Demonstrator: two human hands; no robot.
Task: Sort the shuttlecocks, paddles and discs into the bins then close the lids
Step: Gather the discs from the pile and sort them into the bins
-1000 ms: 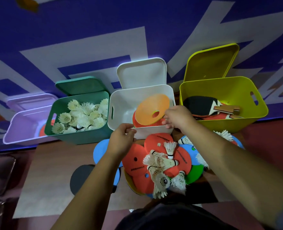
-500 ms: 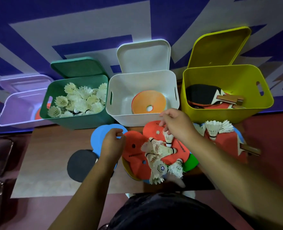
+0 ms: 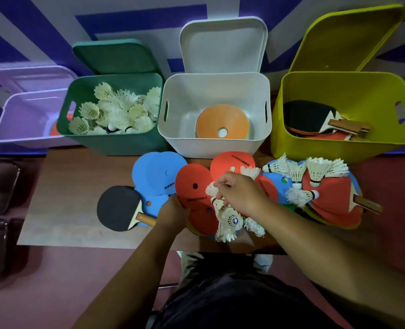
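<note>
Centre shuttlecocks: a tangled bunch lying on the red discs, mid-worktop, just in front of the white bin.
Right hand: sits on top of that bunch, fingers curled down into the feathers and pinching a skirt or two.
Left hand: fingers wrapped on the near edge of the red disc, right beside the bunch. Looks to me like it's pinning the disc down.
Rest of the pile: blue discs and a black paddle to the left, and side shuttlecocks lying on a red paddle to the right.
Bins: the green bin is full of shuttlecocks, the white one has an orange disc, the yellow bin has paddles, and the purple bin is far left. All lids are up.
What could go wrong: the feathers look interlocked, so lifting one probably drags its neighbours and drops them off the near edge of the worktop. Squeezing skirts could crush them. The green bin is across the left arm, so the reach could bump it.
</note>
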